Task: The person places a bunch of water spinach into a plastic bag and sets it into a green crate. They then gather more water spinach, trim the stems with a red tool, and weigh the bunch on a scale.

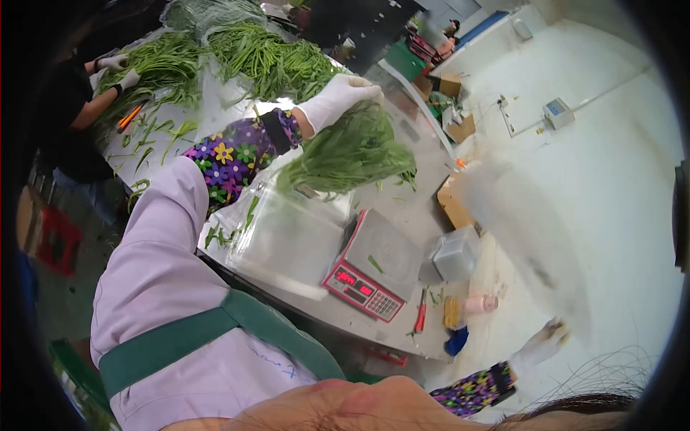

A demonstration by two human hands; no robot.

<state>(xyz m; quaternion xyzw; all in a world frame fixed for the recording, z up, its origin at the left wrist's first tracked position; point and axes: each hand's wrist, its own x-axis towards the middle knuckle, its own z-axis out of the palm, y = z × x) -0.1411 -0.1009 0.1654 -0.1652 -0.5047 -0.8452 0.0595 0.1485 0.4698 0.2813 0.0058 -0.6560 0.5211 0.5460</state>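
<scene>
My left hand [338, 97], in a white glove with a flowered sleeve, is closed around the stems of a bunch of leafy greens [352, 154], held above the steel table [424, 215]. The leaves hang over a stack of clear plastic bags [287, 241]. A red digital scale [370, 266] with one green scrap on its pan sits beside the stack. My right hand [546, 343], also gloved, is low at the right and grips a blurred translucent plastic bag [525, 237].
Heaps of greens [269, 57] cover the far table, where another person's gloved hands [118, 72] sort them. A clear tub [456, 253], red-handled tool [420, 316], pink cup [480, 304] and cardboard boxes [454, 202] lie near the table edge. The floor at right is pale.
</scene>
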